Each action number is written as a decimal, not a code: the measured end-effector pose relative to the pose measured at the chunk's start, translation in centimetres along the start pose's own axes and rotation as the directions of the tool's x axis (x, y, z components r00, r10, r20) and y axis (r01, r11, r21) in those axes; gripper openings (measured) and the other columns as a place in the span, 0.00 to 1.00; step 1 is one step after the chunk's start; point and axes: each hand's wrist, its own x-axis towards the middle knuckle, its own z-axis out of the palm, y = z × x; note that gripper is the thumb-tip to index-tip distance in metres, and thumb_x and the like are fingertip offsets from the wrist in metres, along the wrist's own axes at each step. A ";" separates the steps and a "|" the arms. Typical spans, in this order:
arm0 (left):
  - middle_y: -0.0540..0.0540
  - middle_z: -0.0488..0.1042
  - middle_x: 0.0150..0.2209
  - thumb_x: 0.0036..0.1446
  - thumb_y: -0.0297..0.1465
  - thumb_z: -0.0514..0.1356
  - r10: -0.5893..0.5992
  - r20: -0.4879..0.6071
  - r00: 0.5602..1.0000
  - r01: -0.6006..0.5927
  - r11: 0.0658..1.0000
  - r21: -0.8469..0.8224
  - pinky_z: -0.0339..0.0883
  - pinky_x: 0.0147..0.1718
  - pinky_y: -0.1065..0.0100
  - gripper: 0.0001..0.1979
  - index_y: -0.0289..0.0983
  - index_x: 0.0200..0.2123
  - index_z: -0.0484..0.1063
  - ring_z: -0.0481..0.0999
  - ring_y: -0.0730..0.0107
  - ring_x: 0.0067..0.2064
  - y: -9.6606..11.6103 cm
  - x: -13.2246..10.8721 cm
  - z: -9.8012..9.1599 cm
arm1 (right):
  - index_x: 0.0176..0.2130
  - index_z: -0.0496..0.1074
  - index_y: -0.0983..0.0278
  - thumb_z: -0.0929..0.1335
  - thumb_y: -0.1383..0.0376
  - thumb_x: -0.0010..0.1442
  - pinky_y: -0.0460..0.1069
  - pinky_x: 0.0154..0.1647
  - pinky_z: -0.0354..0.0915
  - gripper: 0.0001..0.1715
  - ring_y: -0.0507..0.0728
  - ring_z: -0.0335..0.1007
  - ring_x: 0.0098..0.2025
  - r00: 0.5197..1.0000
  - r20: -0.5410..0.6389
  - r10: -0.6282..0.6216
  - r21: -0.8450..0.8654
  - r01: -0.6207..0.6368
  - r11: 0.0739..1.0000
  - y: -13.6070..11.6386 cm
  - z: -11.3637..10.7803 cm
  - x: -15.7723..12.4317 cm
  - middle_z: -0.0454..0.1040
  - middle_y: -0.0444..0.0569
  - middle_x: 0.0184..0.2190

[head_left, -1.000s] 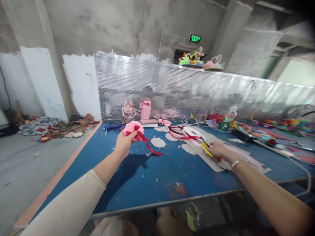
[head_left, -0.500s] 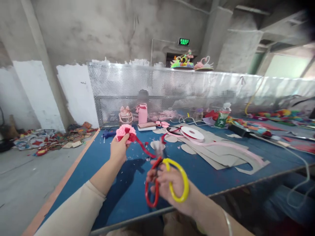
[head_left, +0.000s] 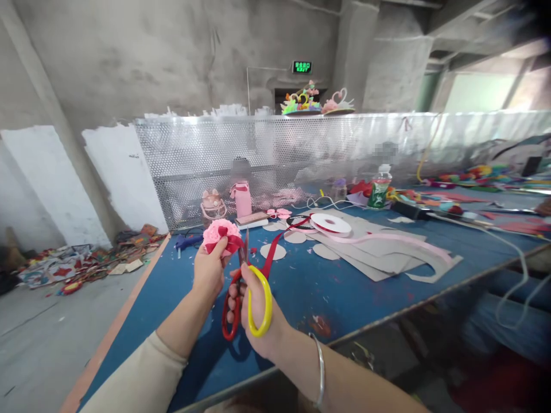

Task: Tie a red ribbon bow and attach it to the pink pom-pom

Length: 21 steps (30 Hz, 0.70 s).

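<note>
Pink ruffled bunch (head_left: 215, 233) sits in the left hand (head_left: 208, 268), beside scissors (head_left: 264, 282).

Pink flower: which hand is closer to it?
Left. The left hand grips the pink flower; the right hand is below and right of it, holding the scissors.

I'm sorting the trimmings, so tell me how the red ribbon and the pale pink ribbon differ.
Colour: the red ribbon is deep red, while the pale pink ribbon is much lighter.
Place: the red ribbon runs beside the scissors, whereas the pale pink ribbon lies across the grey card.
Handling: the left hand holds the red ribbon; no hand touches the pale pink ribbon.
Shared: both are long strips reaching toward the white reel.
</note>
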 end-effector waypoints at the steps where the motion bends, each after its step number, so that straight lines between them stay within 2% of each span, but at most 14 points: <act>1: 0.51 0.78 0.26 0.47 0.21 0.66 0.004 0.001 1.000 -0.004 1.000 -0.004 0.70 0.26 0.77 0.07 0.34 0.32 0.74 0.77 0.77 0.25 0.0 -0.1 0.1 | 0.30 0.65 0.62 0.75 0.42 0.38 0.43 0.15 0.57 0.32 0.48 0.57 0.17 1.000 0.008 -0.016 0.008 0.015 1.000 0.0 0.0 0.0 0.63 0.36 0.17; 7: 0.52 0.78 0.27 0.45 0.23 0.68 0.036 0.017 0.999 -0.036 0.999 -0.016 0.70 0.29 0.76 0.08 0.35 0.31 0.74 0.77 0.77 0.26 -0.1 -0.6 0.2 | 0.32 0.64 0.61 0.74 0.40 0.39 0.43 0.17 0.58 0.34 0.47 0.54 0.18 0.991 0.026 -0.132 0.052 0.131 0.990 0.2 0.1 -0.1 0.60 0.35 0.17; 15: 0.54 0.78 0.26 0.40 0.28 0.72 0.075 0.025 0.997 -0.076 0.997 0.030 0.67 0.27 0.76 0.13 0.36 0.31 0.74 0.76 0.78 0.24 -0.4 -0.5 -0.2 | 0.32 0.62 0.60 0.72 0.35 0.39 0.43 0.13 0.51 0.37 0.46 0.52 0.14 0.989 0.058 -0.138 0.053 0.135 0.989 1.1 0.6 0.3 0.58 0.34 0.16; 21: 0.53 0.79 0.27 0.39 0.29 0.72 0.092 0.052 0.994 -0.094 0.995 0.043 0.69 0.29 0.75 0.15 0.36 0.32 0.74 0.76 0.77 0.26 -0.4 -0.6 -0.2 | 0.34 0.63 0.61 0.71 0.33 0.37 0.41 0.12 0.53 0.40 0.44 0.50 0.14 0.981 0.023 -0.191 0.031 0.190 0.981 1.5 0.6 0.5 0.58 0.32 0.16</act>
